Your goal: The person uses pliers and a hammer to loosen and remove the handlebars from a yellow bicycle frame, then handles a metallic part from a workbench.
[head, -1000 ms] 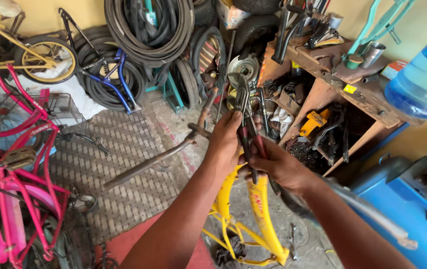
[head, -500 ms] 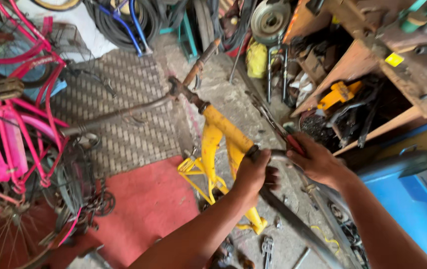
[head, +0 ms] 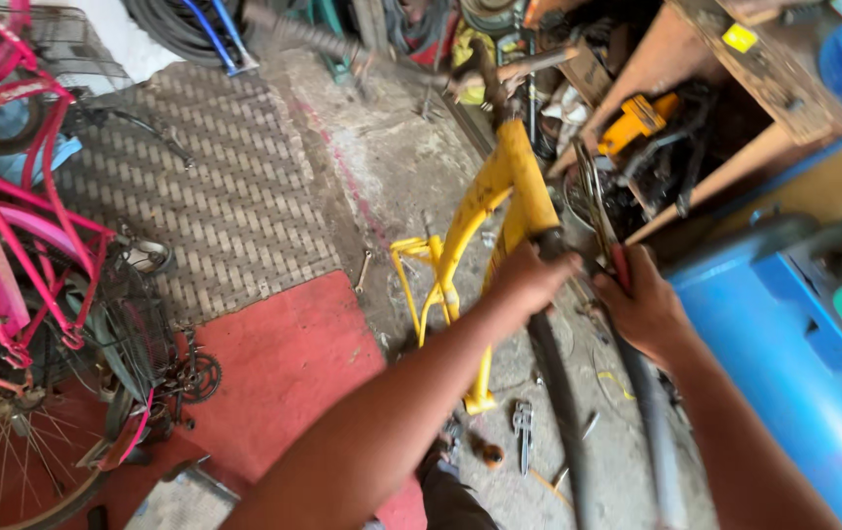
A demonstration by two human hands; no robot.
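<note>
A yellow bicycle frame [head: 514, 186] stands on the concrete floor in front of me, its head end pointing away. My left hand [head: 529, 280] is closed around the frame's tube where a black tyre or tube [head: 558, 393] runs back toward me. Just to its right, my right hand [head: 649, 309] grips pliers with red handles [head: 602, 221], the jaws pointing up beside the frame.
A pink bicycle [head: 18, 236] with a wheel and chainring stands at the left. A patterned mat [head: 215, 186] and a red mat [head: 283, 373] cover the floor. A wooden bench with tools [head: 696, 108] is at upper right, a blue drum [head: 794, 353] at right. Small tools [head: 522, 427] lie by my feet.
The view has dropped and shifted. The yellow frame now sits more upright and nearer. My left hand has moved up onto its tube; my right hand still holds the pliers.
</note>
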